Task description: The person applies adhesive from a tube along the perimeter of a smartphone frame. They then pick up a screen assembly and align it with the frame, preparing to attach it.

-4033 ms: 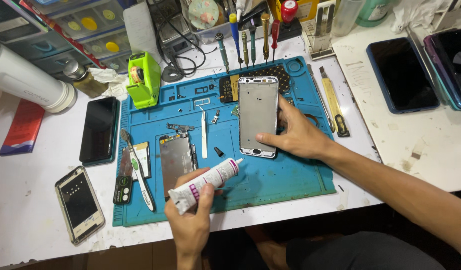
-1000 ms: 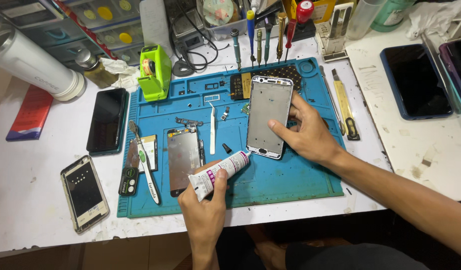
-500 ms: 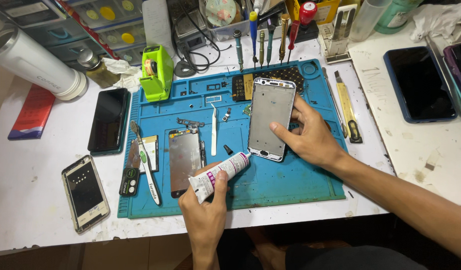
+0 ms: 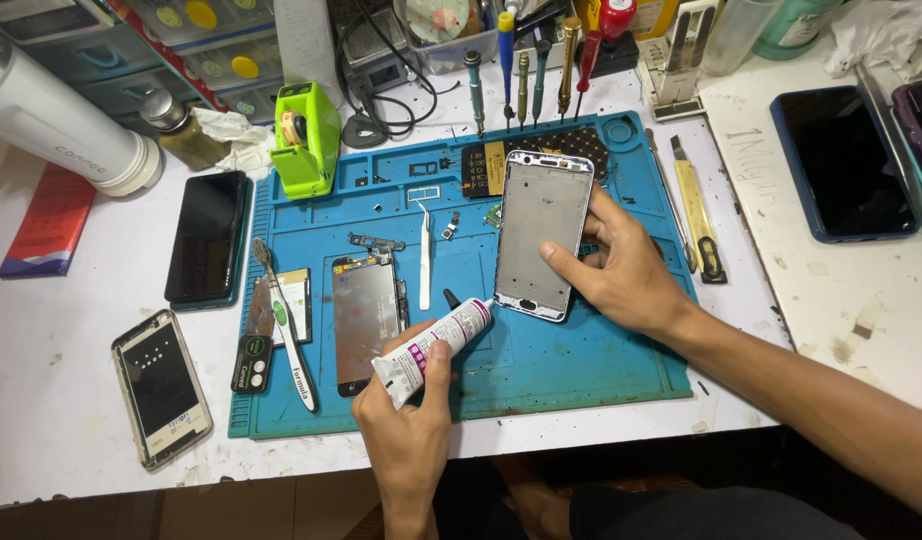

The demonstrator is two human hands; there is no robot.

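While right hand (image 4: 626,272) steadies silver phone frame (image 4: 542,234), left hand (image 4: 409,415) grips white glue tube (image 4: 433,345)

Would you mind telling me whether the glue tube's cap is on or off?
Off: the glue tube in the left hand shows its bare nozzle against the phone frame; a small black cap-like piece lies beside it.
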